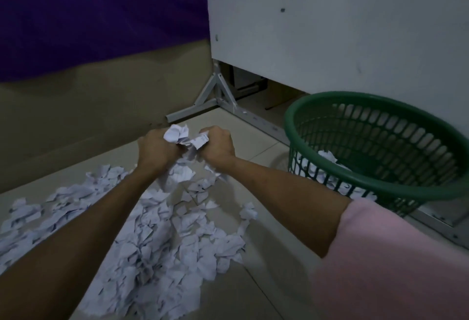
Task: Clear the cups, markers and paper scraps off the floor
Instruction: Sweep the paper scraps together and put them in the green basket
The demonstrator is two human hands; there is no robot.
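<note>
We hold one bunch of scraps between both fists: left hand and right hand curl tight round it, lifted above the floor, pressed together, likely so loose bits don't fall. Below, the main paper pile covers the tile floor. The green basket stands near on the right, some scraps already inside. No cups or markers visible.

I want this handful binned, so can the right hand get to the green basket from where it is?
Probably yes: the basket stands just right of the right hand, its mouth tilted toward it, with only bare floor between.
</note>
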